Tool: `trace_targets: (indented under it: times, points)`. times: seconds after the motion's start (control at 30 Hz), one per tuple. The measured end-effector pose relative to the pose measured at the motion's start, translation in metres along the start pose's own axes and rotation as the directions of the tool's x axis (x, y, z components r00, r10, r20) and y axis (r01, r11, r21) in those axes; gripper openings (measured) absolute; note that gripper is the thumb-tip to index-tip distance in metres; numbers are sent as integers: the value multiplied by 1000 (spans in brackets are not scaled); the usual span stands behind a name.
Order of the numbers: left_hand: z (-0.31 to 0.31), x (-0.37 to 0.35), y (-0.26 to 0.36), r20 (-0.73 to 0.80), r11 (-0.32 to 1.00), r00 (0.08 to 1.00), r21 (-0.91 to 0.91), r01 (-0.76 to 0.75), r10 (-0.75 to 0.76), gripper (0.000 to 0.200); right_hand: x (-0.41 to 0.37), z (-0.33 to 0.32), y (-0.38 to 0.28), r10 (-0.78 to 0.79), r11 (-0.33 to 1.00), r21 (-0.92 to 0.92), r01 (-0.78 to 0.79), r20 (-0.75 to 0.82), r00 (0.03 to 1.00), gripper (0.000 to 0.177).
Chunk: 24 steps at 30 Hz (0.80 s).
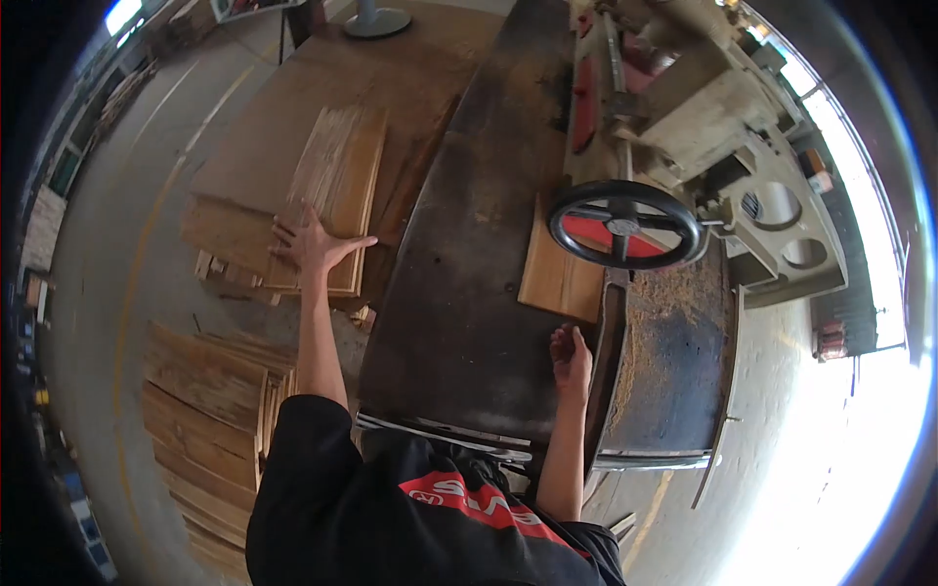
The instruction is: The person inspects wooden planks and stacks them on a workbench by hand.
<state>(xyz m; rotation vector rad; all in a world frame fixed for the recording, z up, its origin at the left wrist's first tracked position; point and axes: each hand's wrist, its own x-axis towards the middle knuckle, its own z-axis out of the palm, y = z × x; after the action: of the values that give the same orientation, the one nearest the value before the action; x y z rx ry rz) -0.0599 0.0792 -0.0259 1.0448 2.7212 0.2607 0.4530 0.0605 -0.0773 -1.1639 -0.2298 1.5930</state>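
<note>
My left hand (318, 246) is spread wide over the near part of a stack of wooden boards (337, 156) on the brown side table; whether it touches the top board I cannot tell. My right hand (572, 363) is above the dark metal machine table (459, 293), its fingers slightly curled and apart with nothing between them. Just beyond it lies a wooden board (557, 269), its far part hidden under the machine beside the black handwheel (622, 225).
Sawdust (635, 352) covers part of the machine's right side. More boards (210, 430) are stacked low at the left. A round grey base (377, 23) stands on the far end of the brown table (420, 59). The machine's pale frame (772, 205) rises at the right.
</note>
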Motion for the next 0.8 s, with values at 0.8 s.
trace_targets:
  times: [0.8]
  points:
    - [25, -237, -42, -11, 950, 956, -104, -294, 294, 141, -176, -27, 116, -69, 732, -617, 288, 353, 933, 37]
